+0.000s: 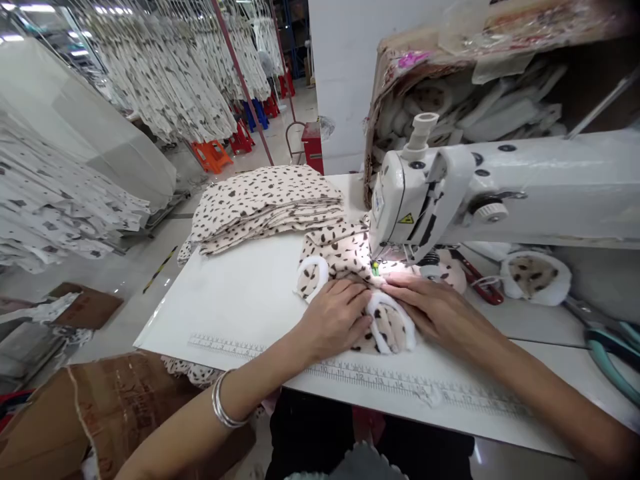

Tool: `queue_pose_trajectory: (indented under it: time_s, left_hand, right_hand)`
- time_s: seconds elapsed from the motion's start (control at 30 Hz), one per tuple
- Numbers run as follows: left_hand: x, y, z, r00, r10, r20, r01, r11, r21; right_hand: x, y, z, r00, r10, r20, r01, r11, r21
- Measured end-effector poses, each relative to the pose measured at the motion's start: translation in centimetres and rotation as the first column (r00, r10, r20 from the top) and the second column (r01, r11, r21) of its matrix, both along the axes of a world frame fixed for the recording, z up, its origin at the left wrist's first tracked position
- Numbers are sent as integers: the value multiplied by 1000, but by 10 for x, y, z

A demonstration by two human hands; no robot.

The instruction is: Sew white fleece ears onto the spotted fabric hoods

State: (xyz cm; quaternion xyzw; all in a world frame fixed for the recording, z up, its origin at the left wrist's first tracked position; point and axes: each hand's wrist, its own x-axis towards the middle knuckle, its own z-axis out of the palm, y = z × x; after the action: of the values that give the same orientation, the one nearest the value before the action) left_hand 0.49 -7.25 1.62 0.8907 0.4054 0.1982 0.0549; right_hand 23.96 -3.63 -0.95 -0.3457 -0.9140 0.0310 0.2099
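A spotted cream fabric piece [345, 257] with white fluffy trim lies under the head of a white sewing machine [415, 200]. My left hand [337, 317] lies on the fabric just left of the needle, fingers flat and together, pressing it down. My right hand [435, 307] rests on the fabric to the right, fingers stretched toward the lit needle area [380, 268]. A white trimmed ear-shaped part [387, 327] sits between my two hands. A silver bangle [223, 403] circles my left wrist.
A stack of spotted fabric pieces [265, 207] sits at the back left of the white table [240, 300]. Another trimmed piece [537, 277] and red-handled scissors [480, 283] lie right of the machine. Cardboard boxes [100, 407] stand at lower left; hanging garments [165, 73] fill the background.
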Motion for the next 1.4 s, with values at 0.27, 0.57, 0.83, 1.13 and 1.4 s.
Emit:
queue_pose_trajectory:
  time_s: [0.27, 0.57, 0.83, 1.13, 1.4]
  left_hand:
    - [-4, -1, 1, 999, 32, 25, -30, 997, -66]
    - [0, 36, 5, 981, 79, -178, -91, 994, -60]
    - [-15, 50, 1, 1000, 19, 3, -19, 1000, -20]
    - [-34, -10, -2, 995, 68, -77, -70, 997, -23]
    - [-33, -2, 5, 989, 148, -32, -151, 971, -183]
  right_hand:
    - [-6, -16, 5, 983, -174, -62, 176, 984, 30]
    - [-22, -18, 9, 999, -21, -44, 22, 1000, 15]
    - [-26, -20, 1, 984, -178, -26, 180, 977, 113]
    - [-24, -25, -1, 991, -113, -74, 117, 991, 65]
    - [-21, -26, -2, 993, -103, -62, 107, 992, 61]
